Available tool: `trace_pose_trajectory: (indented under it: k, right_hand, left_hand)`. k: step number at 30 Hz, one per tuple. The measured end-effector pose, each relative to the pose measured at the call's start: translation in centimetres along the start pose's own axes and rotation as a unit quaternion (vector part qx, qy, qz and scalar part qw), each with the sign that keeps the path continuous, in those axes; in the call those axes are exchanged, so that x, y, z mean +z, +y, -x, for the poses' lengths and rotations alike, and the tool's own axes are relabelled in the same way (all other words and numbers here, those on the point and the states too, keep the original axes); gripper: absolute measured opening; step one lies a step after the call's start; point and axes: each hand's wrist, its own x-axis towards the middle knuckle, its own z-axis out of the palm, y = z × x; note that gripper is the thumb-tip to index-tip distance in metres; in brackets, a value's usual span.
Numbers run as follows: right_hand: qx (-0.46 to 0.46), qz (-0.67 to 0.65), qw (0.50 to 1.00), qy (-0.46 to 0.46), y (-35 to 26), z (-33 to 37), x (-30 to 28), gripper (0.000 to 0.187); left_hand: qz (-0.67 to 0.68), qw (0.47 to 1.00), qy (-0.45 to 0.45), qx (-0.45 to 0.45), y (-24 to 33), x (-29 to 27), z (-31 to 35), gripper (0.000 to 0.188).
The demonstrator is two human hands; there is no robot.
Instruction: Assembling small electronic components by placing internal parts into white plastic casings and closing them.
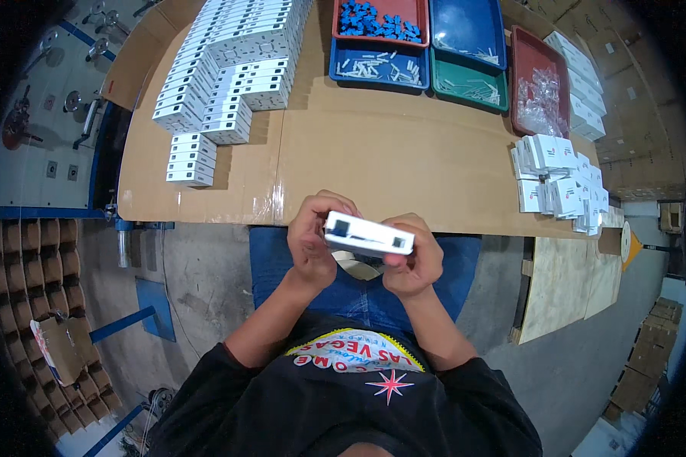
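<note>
A small white box (370,235) with black marks on its narrow side is held in front of my body, just off the table's near edge. My left hand (312,244) grips its left end, fingers curled behind it. At the other end my right hand (417,263) pinches the box between thumb and fingers. The box tilts slightly down to the right. What lies behind it is hidden.
Stacked white boxes (229,84) fill the cardboard-covered table's (389,152) left side. Beyond are a red tray (379,41) of blue parts, blue trays (379,87) (465,9), a green tray (472,105) and a red tray (520,91) of clear bags. White packets (552,179) pile at right.
</note>
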Motion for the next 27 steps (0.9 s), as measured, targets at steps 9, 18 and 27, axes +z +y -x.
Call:
trace_pose_trajectory:
  k: [9, 18, 27]
  right_hand:
    - [0.482, -0.353, 0.779, 0.189, 0.7, -0.9, 1.0, 0.050]
    - [0.477, -0.318, 0.807, 0.141, 1.1, 0.2, 0.9, 0.046]
    - [0.437, -0.299, 0.841, 0.115, 1.4, 1.0, 1.1, 0.040]
  left_hand:
    - [-0.143, 0.984, -0.092, -0.060, 1.2, 2.8, 0.7, 0.084]
    - [-0.152, 0.985, 0.037, -0.079, 1.1, 3.7, 1.2, 0.053]
    - [-0.120, 0.988, 0.074, -0.059, 1.4, 2.4, 1.8, 0.044]
